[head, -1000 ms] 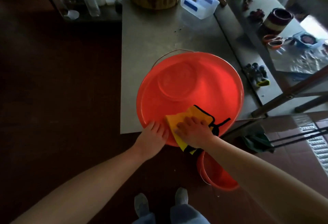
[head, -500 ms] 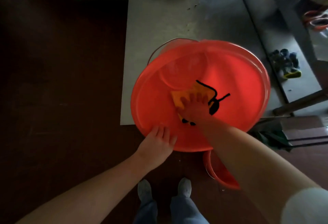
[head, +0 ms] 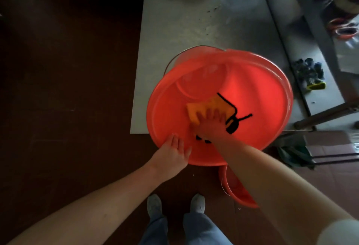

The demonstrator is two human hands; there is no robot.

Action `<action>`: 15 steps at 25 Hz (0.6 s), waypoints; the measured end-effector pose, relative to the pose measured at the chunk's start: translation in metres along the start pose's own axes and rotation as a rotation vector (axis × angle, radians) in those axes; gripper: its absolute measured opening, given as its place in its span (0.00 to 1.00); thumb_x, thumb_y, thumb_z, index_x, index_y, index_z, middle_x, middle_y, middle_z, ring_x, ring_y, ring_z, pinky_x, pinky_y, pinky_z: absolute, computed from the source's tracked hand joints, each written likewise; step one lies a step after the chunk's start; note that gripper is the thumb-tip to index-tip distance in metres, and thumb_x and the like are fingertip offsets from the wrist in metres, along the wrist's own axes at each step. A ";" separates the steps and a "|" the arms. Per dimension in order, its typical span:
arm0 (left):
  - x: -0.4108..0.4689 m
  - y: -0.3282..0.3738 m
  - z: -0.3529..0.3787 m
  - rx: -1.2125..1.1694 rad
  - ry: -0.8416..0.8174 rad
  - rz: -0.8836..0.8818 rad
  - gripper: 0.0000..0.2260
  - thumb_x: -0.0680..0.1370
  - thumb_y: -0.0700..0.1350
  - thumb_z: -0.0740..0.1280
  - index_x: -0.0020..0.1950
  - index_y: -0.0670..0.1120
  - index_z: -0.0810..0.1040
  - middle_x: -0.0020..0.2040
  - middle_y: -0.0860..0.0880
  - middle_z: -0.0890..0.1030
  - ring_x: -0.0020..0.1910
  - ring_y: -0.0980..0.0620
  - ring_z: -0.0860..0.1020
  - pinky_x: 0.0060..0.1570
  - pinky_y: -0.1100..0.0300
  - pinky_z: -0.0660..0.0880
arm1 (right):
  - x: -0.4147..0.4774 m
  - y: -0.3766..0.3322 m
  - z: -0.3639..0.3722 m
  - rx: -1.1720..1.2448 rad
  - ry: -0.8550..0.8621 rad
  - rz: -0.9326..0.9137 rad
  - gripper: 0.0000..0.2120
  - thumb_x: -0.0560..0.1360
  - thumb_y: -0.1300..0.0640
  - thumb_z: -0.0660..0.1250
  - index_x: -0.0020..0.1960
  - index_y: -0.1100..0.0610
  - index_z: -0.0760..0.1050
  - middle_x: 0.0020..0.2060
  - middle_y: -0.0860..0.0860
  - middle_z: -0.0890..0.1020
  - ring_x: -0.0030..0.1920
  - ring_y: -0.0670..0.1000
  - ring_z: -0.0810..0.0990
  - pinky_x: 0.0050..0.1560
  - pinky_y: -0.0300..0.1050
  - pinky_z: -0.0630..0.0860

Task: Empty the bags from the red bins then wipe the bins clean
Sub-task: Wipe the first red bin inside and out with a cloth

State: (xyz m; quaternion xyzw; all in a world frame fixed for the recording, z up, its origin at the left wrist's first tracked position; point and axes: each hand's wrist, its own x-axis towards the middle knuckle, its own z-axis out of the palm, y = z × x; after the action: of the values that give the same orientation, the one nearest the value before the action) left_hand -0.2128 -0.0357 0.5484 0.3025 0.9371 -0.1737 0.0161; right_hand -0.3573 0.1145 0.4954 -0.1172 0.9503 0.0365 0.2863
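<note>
Right hand (head: 210, 124) lay flat with fingers spread, left hand (head: 172, 153) with fingers straight. The steel worktop (head: 184, 21) bore the large red bin (head: 262, 99) overhanging its near edge, the left hand resting on the near rim. A second red bin (head: 235, 190) sat on the floor below. Inside the large bin, the right hand pressed a yellow, black-edged cloth (head: 206, 106).

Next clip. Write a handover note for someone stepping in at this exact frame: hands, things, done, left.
Left hand: flat on the near rim of the big red bin.
Right hand: fingers spread, pressing the yellow cloth onto the bin's inside.
The bin sits at the metal table's near edge, no bags visible in it; a second red bin is on the floor below.
Done: this bin emptied. Left: finish wiping; check the second bin.
</note>
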 end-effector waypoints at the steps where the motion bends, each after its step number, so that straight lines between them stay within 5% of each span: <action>1: 0.000 0.001 0.000 0.001 -0.003 -0.006 0.20 0.76 0.48 0.58 0.61 0.44 0.82 0.53 0.35 0.83 0.52 0.35 0.83 0.57 0.42 0.78 | -0.006 -0.012 0.002 0.099 -0.056 -0.009 0.34 0.80 0.31 0.47 0.82 0.43 0.50 0.82 0.55 0.48 0.81 0.64 0.43 0.76 0.65 0.38; 5: 0.000 0.006 0.004 -0.007 -0.022 -0.021 0.17 0.75 0.47 0.59 0.58 0.46 0.83 0.50 0.37 0.84 0.47 0.38 0.82 0.53 0.46 0.78 | -0.029 -0.017 0.006 0.101 -0.044 -0.076 0.33 0.81 0.31 0.45 0.82 0.41 0.48 0.82 0.53 0.47 0.81 0.62 0.44 0.77 0.63 0.38; 8: -0.008 0.006 0.002 -0.012 -0.050 -0.011 0.19 0.74 0.48 0.61 0.61 0.46 0.83 0.53 0.35 0.83 0.50 0.35 0.83 0.53 0.42 0.78 | -0.027 0.024 0.004 -0.007 0.119 -0.126 0.30 0.80 0.35 0.51 0.78 0.44 0.63 0.80 0.57 0.59 0.79 0.64 0.53 0.75 0.63 0.39; 10: -0.011 0.005 -0.007 -0.004 -0.052 0.001 0.20 0.75 0.48 0.60 0.62 0.45 0.82 0.55 0.34 0.83 0.51 0.34 0.83 0.55 0.41 0.78 | -0.023 0.054 -0.010 -0.121 0.267 -0.212 0.28 0.75 0.40 0.53 0.63 0.52 0.81 0.69 0.64 0.75 0.72 0.68 0.69 0.76 0.62 0.47; 12: -0.011 0.005 -0.014 0.016 -0.060 0.012 0.19 0.75 0.47 0.59 0.61 0.44 0.82 0.55 0.34 0.83 0.53 0.35 0.83 0.56 0.40 0.78 | -0.015 0.082 -0.018 -0.202 0.332 -0.224 0.26 0.70 0.44 0.55 0.51 0.57 0.86 0.61 0.65 0.81 0.66 0.70 0.75 0.76 0.60 0.49; 15: -0.010 0.003 -0.024 0.055 -0.089 0.023 0.18 0.79 0.48 0.60 0.64 0.43 0.79 0.58 0.33 0.81 0.56 0.34 0.81 0.59 0.39 0.77 | -0.028 0.078 -0.020 -0.241 0.203 -0.135 0.26 0.71 0.41 0.60 0.61 0.54 0.83 0.71 0.63 0.74 0.76 0.67 0.64 0.76 0.58 0.35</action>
State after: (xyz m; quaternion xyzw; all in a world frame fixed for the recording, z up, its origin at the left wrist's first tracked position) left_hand -0.2012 -0.0304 0.5712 0.3055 0.9267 -0.2127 0.0516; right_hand -0.3648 0.1934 0.5274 -0.2173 0.9530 0.1189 0.1745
